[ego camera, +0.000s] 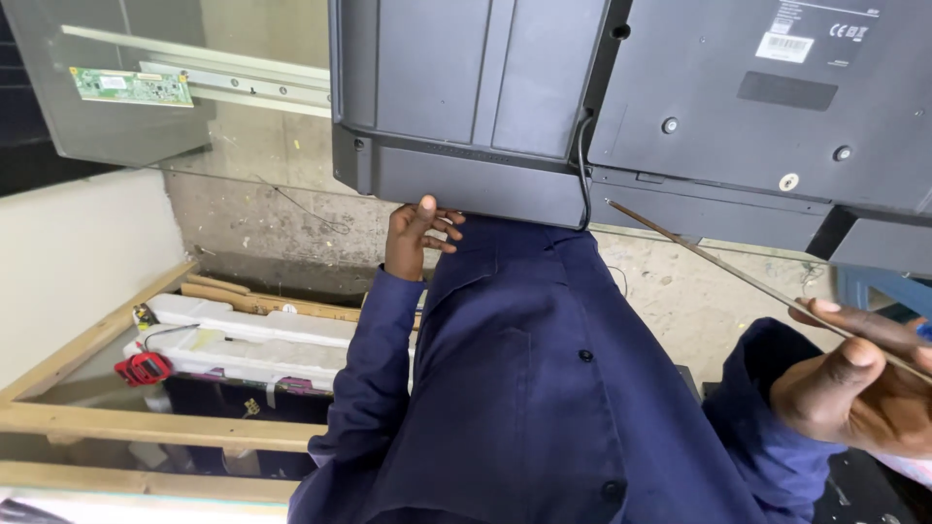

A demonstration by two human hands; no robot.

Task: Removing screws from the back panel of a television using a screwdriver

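A dark grey television back (466, 107) fills the top of the view, with a black cable (582, 165) hanging down its middle. My left hand (419, 238) reaches up in a dark blue sleeve, and its fingers touch the lower edge of the casing. At the right edge, my right hand (854, 393) pinches a long thin strip (718, 267) between thumb and fingers. The strip slants up and left toward the casing's underside. My blue buttoned shirt (544, 388) covers the middle of the frame.
A clear panel carrying a green circuit board (131, 87) and metal rails (243, 82) leans at the top left. Below lie a wooden frame (155, 427), white foam blocks (252, 340) and a red tool (144, 369). Bare concrete floor (680, 291) shows behind.
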